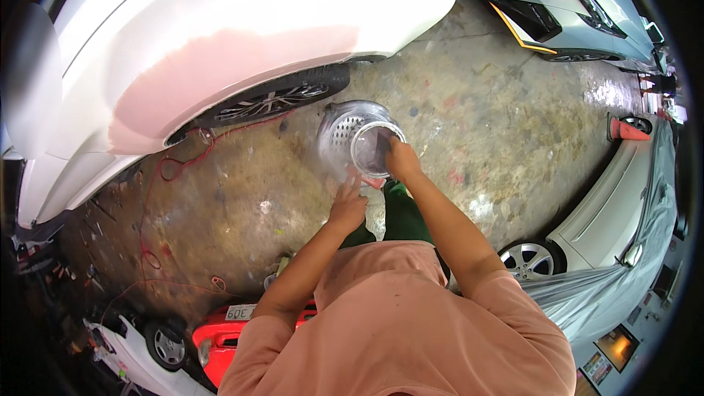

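Observation:
A round white-rimmed bucket (355, 148) with greyish liquid inside stands on a grey stool (343, 132) with a perforated seat. My right hand (400, 160) reaches over the bucket's right rim, its fingers closed around a dark flat piece (383, 145) whose kind I cannot make out. Just below the bucket's near left side is my left hand (350, 202), fingers stretched out, apparently holding nothing. A small pinkish-red thing (374, 182) shows under the near rim, mostly hidden.
Ahead on the left stands a white car (293, 0) with a pink patch (213, 73) above its wheel. A red hose (170, 170) winds over the stained concrete floor (469, 117). Other cars stand around, one under a sheet (587, 297), with an orange cone (631, 130) nearby.

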Available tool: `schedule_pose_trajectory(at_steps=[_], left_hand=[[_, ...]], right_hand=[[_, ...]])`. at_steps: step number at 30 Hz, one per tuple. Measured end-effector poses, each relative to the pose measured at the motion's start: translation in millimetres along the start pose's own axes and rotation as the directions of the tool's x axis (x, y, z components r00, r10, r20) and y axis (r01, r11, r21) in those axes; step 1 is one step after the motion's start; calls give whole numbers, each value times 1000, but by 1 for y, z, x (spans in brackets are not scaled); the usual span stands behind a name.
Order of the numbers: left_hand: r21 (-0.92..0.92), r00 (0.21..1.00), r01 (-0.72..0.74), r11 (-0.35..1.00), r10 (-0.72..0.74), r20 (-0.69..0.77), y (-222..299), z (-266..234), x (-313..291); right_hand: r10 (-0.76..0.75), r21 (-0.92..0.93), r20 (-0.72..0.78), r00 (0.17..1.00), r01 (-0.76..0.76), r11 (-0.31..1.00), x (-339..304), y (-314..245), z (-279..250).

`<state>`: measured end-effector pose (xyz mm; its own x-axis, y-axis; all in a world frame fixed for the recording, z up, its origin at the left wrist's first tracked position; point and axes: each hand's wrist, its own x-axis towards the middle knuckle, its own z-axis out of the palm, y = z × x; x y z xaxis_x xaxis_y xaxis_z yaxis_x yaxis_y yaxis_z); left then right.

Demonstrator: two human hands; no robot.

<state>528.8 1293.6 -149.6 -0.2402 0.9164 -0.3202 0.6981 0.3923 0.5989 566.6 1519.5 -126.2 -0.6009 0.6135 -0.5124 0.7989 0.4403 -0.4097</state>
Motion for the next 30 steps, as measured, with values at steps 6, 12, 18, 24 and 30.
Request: schedule_pose_trajectory(at_steps=[6,12,18,24,30], left_hand=[[-96,999,29,995,-33,-37,-5,12,5],[-116,997,-1,993,-7,-75,0,10,4],[-139,999,9,990,-14,-35,1,7,9],[-104,999,32,994,-29,34,-6,8,9],[-115,999,5,993,0,43,-15,10,10]], right_hand=[[56,-106,33,998,-52,993,31,-4,28],[21,-162,26,999,-16,987,43,-2,53],[0,-188,8,1000,1,982,53,-2,62],[96,-122,-10,995,-97,988,61,11,77],[214,8,13,977,-214,977,73,18,92]])
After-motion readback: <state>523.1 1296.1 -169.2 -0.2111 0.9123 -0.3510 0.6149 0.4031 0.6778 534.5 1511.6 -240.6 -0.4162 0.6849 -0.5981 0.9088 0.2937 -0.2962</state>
